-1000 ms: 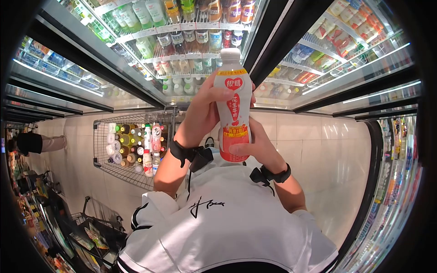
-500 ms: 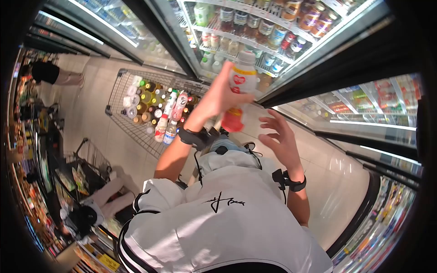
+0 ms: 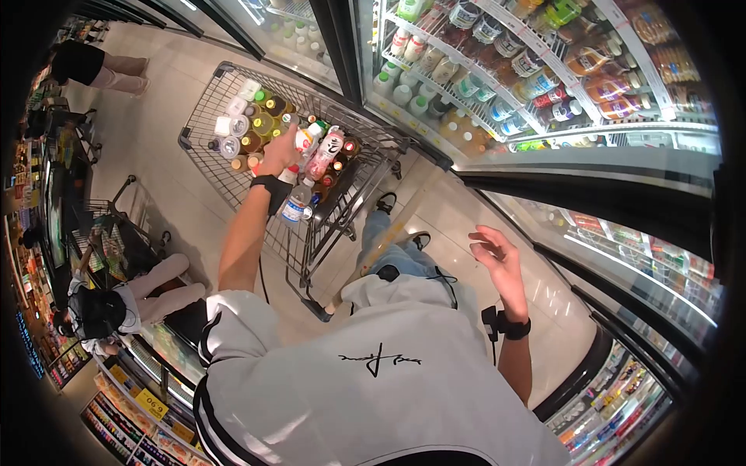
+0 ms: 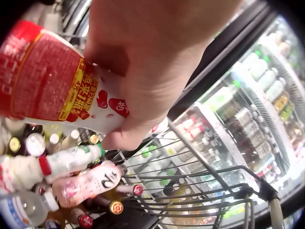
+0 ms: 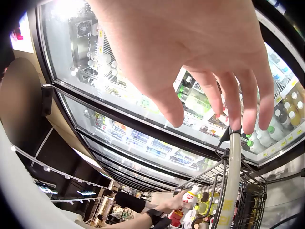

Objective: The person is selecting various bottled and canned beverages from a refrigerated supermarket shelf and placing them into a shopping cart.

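My left hand (image 3: pixel 278 151) grips a red and white drink bottle (image 4: pixel 45 74) around its middle, fingers and thumb wrapped on its white part. The bottle lies tilted over the shopping cart (image 3: pixel 203 97), above the drinks packed in it. Close under it in the left wrist view are a pink-labelled bottle (image 4: pixel 88 183), a white bottle with a green cap (image 4: pixel 71 160) and a clear bottle with a blue label (image 4: pixel 24 207). My right hand (image 3: pixel 499 260) hangs in the air at my right side, fingers apart and slightly bent, holding nothing.
A lit drinks fridge (image 3: pixel 497 70) with several shelves stands beyond the cart, a dark-framed glass door (image 3: pixel 583 210) to its right. The cart's pale handle (image 5: pixel 232 176) is on my side. One person (image 3: pixel 97 66) stands at far left, another (image 3: pixel 128 299) at lower left.
The right hand has let go of the bottle and drawn off to the right. The left hand has carried the bottle left and down over the cart, while the head view has turned left.
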Tool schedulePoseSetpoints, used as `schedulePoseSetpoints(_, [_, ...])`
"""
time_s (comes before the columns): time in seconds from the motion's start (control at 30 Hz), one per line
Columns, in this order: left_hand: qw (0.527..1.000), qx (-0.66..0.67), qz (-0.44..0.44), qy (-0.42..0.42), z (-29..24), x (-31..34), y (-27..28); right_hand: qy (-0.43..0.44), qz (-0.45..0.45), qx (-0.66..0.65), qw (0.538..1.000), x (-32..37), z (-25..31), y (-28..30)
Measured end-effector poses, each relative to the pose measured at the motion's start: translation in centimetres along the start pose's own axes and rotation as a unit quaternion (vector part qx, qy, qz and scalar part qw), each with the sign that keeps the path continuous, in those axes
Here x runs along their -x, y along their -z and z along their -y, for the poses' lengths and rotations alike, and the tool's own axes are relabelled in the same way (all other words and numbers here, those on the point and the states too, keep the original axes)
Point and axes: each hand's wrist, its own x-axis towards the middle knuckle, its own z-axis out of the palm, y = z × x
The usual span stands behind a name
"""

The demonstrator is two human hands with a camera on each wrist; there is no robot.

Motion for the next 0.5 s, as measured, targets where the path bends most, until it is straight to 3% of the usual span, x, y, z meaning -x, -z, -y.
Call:
schedulePoseSetpoints(0.17, [0.974, 0.209, -0.077, 0.04, 3.3, -2.8, -9.5, -0.037, -0.001, 0.009, 0.999, -0.7, -0.3, -1.2])
schedulePoseSetpoints(0.4, [0.975, 0.193, -0.044, 0.105, 2.1, -8.4, -12.9, -0.126, -0.04, 0.044, 0.99, -0.7, 0.7, -3.6])
schedulePoseSetpoints(0.5, [0.977, 0.178, -0.079, 0.084, 1.7, -10.2, -14.5, -0.148, -0.038, 0.038, 0.988, -0.9, 1.0, -4.9])
